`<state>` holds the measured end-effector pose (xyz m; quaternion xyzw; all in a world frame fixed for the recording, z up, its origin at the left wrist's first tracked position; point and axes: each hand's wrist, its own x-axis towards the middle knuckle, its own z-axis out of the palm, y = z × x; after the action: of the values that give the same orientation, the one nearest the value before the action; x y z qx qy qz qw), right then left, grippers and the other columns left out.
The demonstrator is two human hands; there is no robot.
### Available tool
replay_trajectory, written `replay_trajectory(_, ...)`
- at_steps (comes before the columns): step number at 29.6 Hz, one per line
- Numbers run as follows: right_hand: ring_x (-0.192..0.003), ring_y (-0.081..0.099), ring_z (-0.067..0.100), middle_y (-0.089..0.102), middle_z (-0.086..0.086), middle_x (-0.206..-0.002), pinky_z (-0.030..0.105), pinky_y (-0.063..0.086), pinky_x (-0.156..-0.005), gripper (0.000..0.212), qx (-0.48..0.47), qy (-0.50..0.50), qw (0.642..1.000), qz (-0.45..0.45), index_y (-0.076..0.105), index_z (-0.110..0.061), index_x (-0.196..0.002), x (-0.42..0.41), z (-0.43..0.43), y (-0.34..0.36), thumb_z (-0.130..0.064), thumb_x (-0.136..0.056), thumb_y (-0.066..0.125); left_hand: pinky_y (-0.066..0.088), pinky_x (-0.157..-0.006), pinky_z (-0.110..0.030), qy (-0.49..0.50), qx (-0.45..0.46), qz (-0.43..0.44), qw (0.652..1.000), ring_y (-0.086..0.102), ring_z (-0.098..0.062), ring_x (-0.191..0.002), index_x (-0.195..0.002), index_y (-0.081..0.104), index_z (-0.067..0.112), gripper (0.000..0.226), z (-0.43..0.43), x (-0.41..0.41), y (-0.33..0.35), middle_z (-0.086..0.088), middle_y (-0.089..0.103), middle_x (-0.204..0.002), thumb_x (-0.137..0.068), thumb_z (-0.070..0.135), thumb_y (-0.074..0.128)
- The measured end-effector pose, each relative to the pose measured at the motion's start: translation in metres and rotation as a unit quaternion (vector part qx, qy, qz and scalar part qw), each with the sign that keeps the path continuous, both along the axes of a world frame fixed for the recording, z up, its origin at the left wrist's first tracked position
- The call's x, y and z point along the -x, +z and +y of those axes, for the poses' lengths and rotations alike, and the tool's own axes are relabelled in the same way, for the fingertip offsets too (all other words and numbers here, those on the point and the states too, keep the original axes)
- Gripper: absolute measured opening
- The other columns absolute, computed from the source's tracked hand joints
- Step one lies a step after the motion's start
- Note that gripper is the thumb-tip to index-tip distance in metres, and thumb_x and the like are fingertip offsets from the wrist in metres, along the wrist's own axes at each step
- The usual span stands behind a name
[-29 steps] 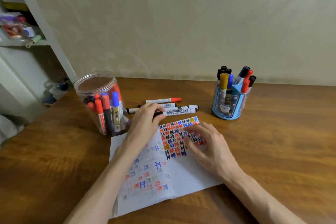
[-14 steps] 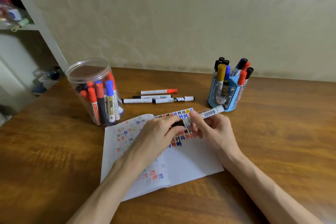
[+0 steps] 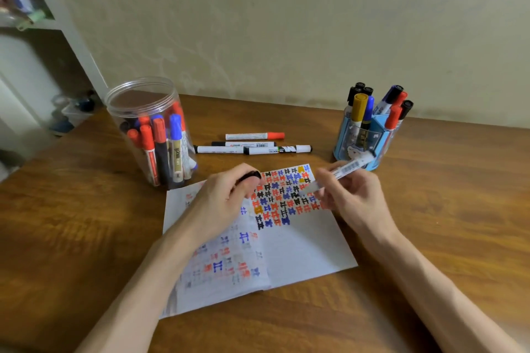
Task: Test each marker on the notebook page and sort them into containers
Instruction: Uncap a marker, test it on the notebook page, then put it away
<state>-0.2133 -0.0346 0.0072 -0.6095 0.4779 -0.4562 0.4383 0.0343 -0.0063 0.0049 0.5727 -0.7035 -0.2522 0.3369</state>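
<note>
Change: half a second ago both hands met on the white barcode-labelled marker [image 3: 348,168]; now they are apart, with the cap off.
Left hand [image 3: 226,195]: curled round the black cap [image 3: 252,174].
Right hand [image 3: 352,195]: pinches the marker barrel, tip angled down over the open white notebook page [image 3: 301,238].
Meaning: a test stroke probably comes next, then sorting into the clear plastic jar [image 3: 149,129] or the blue pen holder [image 3: 361,140].
Waiting: loose markers [image 3: 252,147] on the wooden desk [image 3: 86,223].

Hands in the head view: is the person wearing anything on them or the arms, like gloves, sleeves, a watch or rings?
No. The left hand and right hand are bare, with no gloves, and no rings show on the fingers in view. The left forearm and right forearm are uncovered down to the frame's edge: no sleeves, watch or bracelet visible.
</note>
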Motion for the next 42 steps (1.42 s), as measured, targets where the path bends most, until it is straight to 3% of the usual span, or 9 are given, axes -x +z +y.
replay_trajectory(3, -0.058, 0.064, 0.018, 0.075, 0.009, -0.074, 0.028, 0.056, -0.056, 0.024, -0.010, 0.044, 0.998, 0.038, 0.073, -0.009, -0.093, -0.015, 0.004, -0.003, -0.031, -0.101, 0.067, 0.060, -0.076, -0.029, -0.005, 0.012, -0.037, 0.999, 0.066, 0.000, -0.097, -0.113, 0.060, 0.039, 0.014, -0.001, 0.006, -0.002, 0.019, 0.069, -0.103, -0.104, 0.040, 0.050)
replay_trajectory(5, -0.057, 0.068, 0.022, 0.076, 0.009, -0.073, 0.032, 0.059, -0.057, 0.032, -0.025, 0.045, 0.997, 0.050, 0.075, -0.006, -0.090, -0.017, 0.006, -0.006, -0.035, -0.100, 0.066, 0.058, -0.079, -0.025, -0.002, 0.024, -0.069, 0.997, 0.066, 0.001, -0.098, -0.121, 0.062, 0.035, 0.020, -0.001, 0.004, -0.005, 0.017, 0.070, -0.109, -0.103, 0.040, 0.053)
replay_trajectory(8, -0.062, 0.072, 0.016, 0.079, 0.003, -0.077, 0.026, 0.059, -0.058, 0.029, -0.042, 0.050, 0.995, 0.069, 0.077, -0.011, -0.090, -0.014, 0.006, -0.009, -0.039, -0.095, 0.072, 0.057, -0.080, -0.021, 0.002, 0.033, -0.096, 0.995, 0.065, 0.004, -0.099, -0.121, 0.063, 0.033, 0.021, 0.000, 0.004, -0.012, 0.017, 0.070, -0.111, -0.103, 0.039, 0.055)
replay_trajectory(11, -0.076, 0.075, 0.007, 0.081, -0.004, -0.087, 0.019, 0.058, -0.062, 0.017, -0.023, 0.039, 0.995, 0.091, 0.077, -0.015, -0.091, -0.014, 0.005, -0.014, -0.032, -0.092, 0.078, 0.058, -0.079, -0.022, 0.009, 0.029, -0.098, 0.995, 0.066, 0.003, -0.099, -0.122, 0.063, 0.033, 0.021, -0.001, 0.005, -0.014, 0.015, 0.070, -0.111, -0.104, 0.040, 0.053)
replay_trajectory(14, -0.088, 0.076, 0.005, 0.079, -0.006, -0.096, 0.022, 0.062, -0.074, 0.009, 0.005, 0.027, 0.993, 0.114, 0.078, -0.017, -0.092, -0.011, 0.002, -0.021, -0.025, -0.090, 0.081, 0.060, -0.078, -0.026, 0.009, 0.032, -0.109, 0.993, 0.066, 0.000, -0.101, -0.124, 0.063, 0.032, 0.024, -0.002, 0.007, -0.013, 0.014, 0.070, -0.114, -0.103, 0.040, 0.054)
replay_trajectory(29, -0.081, 0.074, 0.001, 0.075, -0.020, -0.088, 0.019, 0.060, -0.068, 0.008, 0.074, 0.033, 0.985, 0.149, 0.075, -0.021, -0.089, -0.014, 0.003, -0.029, -0.026, -0.095, 0.074, 0.061, -0.076, -0.031, 0.018, 0.042, -0.121, 0.992, 0.068, -0.004, -0.096, -0.122, 0.063, 0.028, 0.025, -0.001, 0.004, -0.020, 0.009, 0.072, -0.109, -0.104, 0.040, 0.051)
replay_trajectory(35, -0.068, 0.069, 0.008, 0.075, -0.014, -0.081, 0.023, 0.056, -0.057, 0.012, 0.089, 0.029, 0.980, 0.175, 0.075, -0.018, -0.087, -0.015, 0.003, -0.031, -0.028, -0.094, 0.075, 0.061, -0.075, -0.026, 0.019, 0.044, -0.129, 0.990, 0.067, -0.004, -0.098, -0.124, 0.062, 0.028, 0.025, -0.001, 0.005, -0.020, 0.010, 0.071, -0.113, -0.104, 0.040, 0.052)
replay_trajectory(38, -0.070, 0.068, 0.012, 0.074, -0.012, -0.081, 0.029, 0.058, -0.057, 0.015, 0.092, 0.028, 0.979, 0.181, 0.072, -0.017, -0.086, -0.015, 0.003, -0.032, -0.030, -0.093, 0.074, 0.061, -0.076, -0.028, 0.018, 0.041, -0.128, 0.991, 0.067, -0.004, -0.099, -0.124, 0.063, 0.028, 0.026, -0.001, 0.005, -0.021, 0.009, 0.071, -0.115, -0.104, 0.040, 0.052)
replay_trajectory(42, -0.073, 0.070, 0.010, 0.073, -0.014, -0.082, 0.025, 0.058, -0.059, 0.013, 0.098, 0.029, 0.980, 0.170, 0.070, -0.020, -0.084, -0.014, 0.002, -0.033, -0.029, -0.093, 0.074, 0.060, -0.076, -0.026, 0.018, 0.038, -0.125, 0.991, 0.067, -0.004, -0.099, -0.124, 0.063, 0.028, 0.025, -0.001, 0.004, -0.022, 0.009, 0.071, -0.114, -0.104, 0.039, 0.052)
